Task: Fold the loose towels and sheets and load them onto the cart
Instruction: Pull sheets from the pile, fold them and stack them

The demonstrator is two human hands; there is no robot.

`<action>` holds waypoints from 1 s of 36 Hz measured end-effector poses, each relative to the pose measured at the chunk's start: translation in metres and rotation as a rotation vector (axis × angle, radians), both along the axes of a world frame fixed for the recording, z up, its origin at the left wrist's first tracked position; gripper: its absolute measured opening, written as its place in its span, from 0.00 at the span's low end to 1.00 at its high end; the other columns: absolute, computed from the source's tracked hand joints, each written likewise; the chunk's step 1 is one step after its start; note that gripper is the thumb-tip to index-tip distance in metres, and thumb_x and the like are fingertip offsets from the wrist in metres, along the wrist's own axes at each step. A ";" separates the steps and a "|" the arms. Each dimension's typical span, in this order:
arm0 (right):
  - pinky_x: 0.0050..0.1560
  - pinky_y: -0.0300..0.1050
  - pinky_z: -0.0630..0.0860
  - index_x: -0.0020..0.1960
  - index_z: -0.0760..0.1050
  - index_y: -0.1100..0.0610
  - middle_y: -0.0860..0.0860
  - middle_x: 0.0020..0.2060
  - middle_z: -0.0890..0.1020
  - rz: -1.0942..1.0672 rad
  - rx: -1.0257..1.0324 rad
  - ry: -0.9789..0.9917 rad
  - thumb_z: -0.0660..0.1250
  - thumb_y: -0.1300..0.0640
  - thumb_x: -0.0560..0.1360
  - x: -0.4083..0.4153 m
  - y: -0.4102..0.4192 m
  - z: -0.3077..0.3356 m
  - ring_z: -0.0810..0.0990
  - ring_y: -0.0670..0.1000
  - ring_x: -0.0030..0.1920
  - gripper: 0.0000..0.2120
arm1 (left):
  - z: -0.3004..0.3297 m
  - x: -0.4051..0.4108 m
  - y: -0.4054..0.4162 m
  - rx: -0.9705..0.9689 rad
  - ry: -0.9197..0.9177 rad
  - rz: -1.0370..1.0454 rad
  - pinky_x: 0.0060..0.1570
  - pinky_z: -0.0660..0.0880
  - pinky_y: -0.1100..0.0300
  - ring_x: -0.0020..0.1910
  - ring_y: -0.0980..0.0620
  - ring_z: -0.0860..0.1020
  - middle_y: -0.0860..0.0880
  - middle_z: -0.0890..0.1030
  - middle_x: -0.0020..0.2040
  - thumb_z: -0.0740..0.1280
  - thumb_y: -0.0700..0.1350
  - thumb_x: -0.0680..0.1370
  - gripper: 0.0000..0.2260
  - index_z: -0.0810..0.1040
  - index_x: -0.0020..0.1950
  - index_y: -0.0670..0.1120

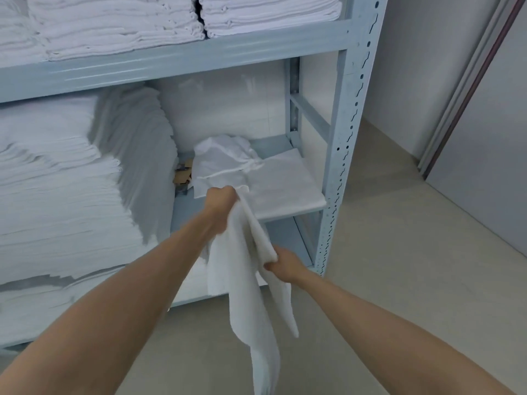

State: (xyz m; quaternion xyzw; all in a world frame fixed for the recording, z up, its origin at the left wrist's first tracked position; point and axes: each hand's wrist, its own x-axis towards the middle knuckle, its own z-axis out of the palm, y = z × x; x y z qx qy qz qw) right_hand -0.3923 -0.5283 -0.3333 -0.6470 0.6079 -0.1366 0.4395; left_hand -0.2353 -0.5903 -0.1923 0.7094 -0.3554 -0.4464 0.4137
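Note:
A white towel (245, 283) hangs in front of a grey metal shelving unit (339, 155). My left hand (221, 199) grips its upper corner at the height of the middle shelf. My right hand (286, 265) pinches the towel's edge lower and to the right, and the cloth between them is stretched in a slanted line. The rest of the towel dangles toward the floor. On the middle shelf behind my left hand lies a crumpled white cloth (225, 159) on top of a flat folded sheet (285, 183).
Tall stacks of folded white linen (65, 189) fill the left of the middle shelf, and more stacks (119, 27) sit on the top shelf. Brown cardboard scraps (182, 173) lie beside the crumpled cloth. Beige floor (399, 252) and a grey wall lie to the right.

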 end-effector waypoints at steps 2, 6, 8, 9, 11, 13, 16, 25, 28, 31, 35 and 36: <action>0.46 0.43 0.72 0.66 0.73 0.59 0.57 0.58 0.80 -0.054 -0.006 0.037 0.65 0.53 0.79 -0.002 -0.004 -0.005 0.79 0.58 0.55 0.18 | 0.007 0.011 0.001 -0.011 0.009 0.011 0.42 0.73 0.56 0.41 0.45 0.77 0.43 0.78 0.45 0.59 0.39 0.74 0.12 0.74 0.57 0.41; 0.34 0.42 0.66 0.46 0.76 0.59 0.53 0.38 0.76 -0.204 -0.016 0.009 0.63 0.49 0.81 -0.005 -0.020 -0.006 0.75 0.53 0.37 0.13 | 0.019 0.035 0.002 -0.050 0.028 0.051 0.42 0.76 0.54 0.41 0.45 0.78 0.44 0.79 0.43 0.60 0.37 0.71 0.09 0.76 0.48 0.41; 0.31 0.43 0.63 0.34 0.70 0.54 0.50 0.31 0.72 -0.345 -0.076 -0.090 0.63 0.49 0.81 -0.009 -0.031 0.004 0.70 0.50 0.30 0.18 | 0.020 0.048 0.000 -0.055 -0.018 0.087 0.43 0.72 0.55 0.41 0.45 0.75 0.44 0.75 0.42 0.58 0.38 0.71 0.08 0.74 0.48 0.40; 0.30 0.43 0.61 0.32 0.68 0.53 0.50 0.29 0.71 -0.418 -0.116 -0.138 0.64 0.47 0.81 -0.013 -0.038 0.012 0.68 0.50 0.29 0.20 | 0.019 0.055 0.001 -0.070 -0.066 0.090 0.40 0.70 0.57 0.39 0.46 0.73 0.45 0.73 0.40 0.58 0.38 0.71 0.05 0.72 0.45 0.41; 0.29 0.43 0.60 0.32 0.70 0.53 0.49 0.27 0.72 -0.534 -0.215 -0.169 0.64 0.43 0.80 -0.024 -0.052 0.032 0.70 0.51 0.29 0.21 | 0.017 0.069 0.000 -0.161 -0.263 0.047 0.35 0.67 0.58 0.36 0.46 0.71 0.44 0.72 0.37 0.58 0.39 0.71 0.03 0.71 0.40 0.42; 0.30 0.43 0.62 0.36 0.75 0.56 0.50 0.29 0.75 -0.605 -0.291 -0.112 0.63 0.39 0.79 -0.036 -0.066 0.052 0.73 0.52 0.31 0.23 | 0.014 0.084 0.004 -0.270 -0.579 -0.107 0.34 0.69 0.58 0.34 0.43 0.72 0.42 0.75 0.34 0.59 0.41 0.71 0.07 0.75 0.38 0.40; 0.35 0.45 0.66 0.42 0.76 0.58 0.53 0.34 0.77 -0.657 -0.376 0.000 0.59 0.38 0.80 -0.044 -0.080 0.069 0.76 0.57 0.37 0.24 | 0.005 0.094 0.013 -0.374 -0.987 -0.303 0.27 0.62 0.62 0.26 0.47 0.69 0.48 0.71 0.27 0.62 0.43 0.77 0.13 0.70 0.32 0.45; 0.31 0.44 0.55 0.29 0.57 0.53 0.49 0.24 0.63 -0.603 -0.585 -0.022 0.62 0.41 0.80 -0.039 -0.091 0.106 0.63 0.52 0.28 0.27 | -0.040 0.109 0.027 -0.383 -1.115 -0.398 0.34 0.73 0.45 0.33 0.39 0.73 0.40 0.76 0.39 0.56 0.41 0.84 0.08 0.70 0.55 0.37; 0.32 0.45 0.55 0.29 0.54 0.52 0.49 0.24 0.60 -0.527 -0.601 -0.050 0.64 0.42 0.79 -0.049 -0.087 0.111 0.60 0.52 0.28 0.28 | -0.051 0.116 0.026 -0.372 -1.116 -0.351 0.32 0.70 0.48 0.32 0.40 0.72 0.37 0.78 0.40 0.57 0.39 0.83 0.07 0.70 0.58 0.38; 0.32 0.45 0.54 0.29 0.53 0.51 0.48 0.24 0.59 -0.480 -0.625 -0.050 0.64 0.42 0.79 -0.060 -0.080 0.114 0.58 0.51 0.28 0.28 | -0.058 0.120 0.027 -0.373 -1.141 -0.317 0.30 0.66 0.52 0.29 0.41 0.71 0.39 0.76 0.35 0.59 0.44 0.84 0.09 0.72 0.54 0.37; 0.33 0.45 0.54 0.30 0.53 0.51 0.49 0.25 0.58 -0.508 -0.624 -0.104 0.67 0.43 0.78 -0.069 -0.074 0.120 0.57 0.51 0.28 0.28 | -0.069 0.123 0.035 -0.329 -1.047 -0.310 0.32 0.74 0.49 0.30 0.41 0.76 0.43 0.78 0.32 0.63 0.56 0.81 0.18 0.74 0.44 0.41; 0.34 0.45 0.54 0.30 0.54 0.51 0.50 0.26 0.58 -0.507 -0.621 -0.130 0.67 0.44 0.78 -0.071 -0.072 0.121 0.58 0.51 0.29 0.28 | -0.074 0.124 0.036 -0.314 -1.013 -0.329 0.33 0.74 0.50 0.31 0.43 0.76 0.45 0.78 0.32 0.65 0.57 0.80 0.18 0.74 0.43 0.42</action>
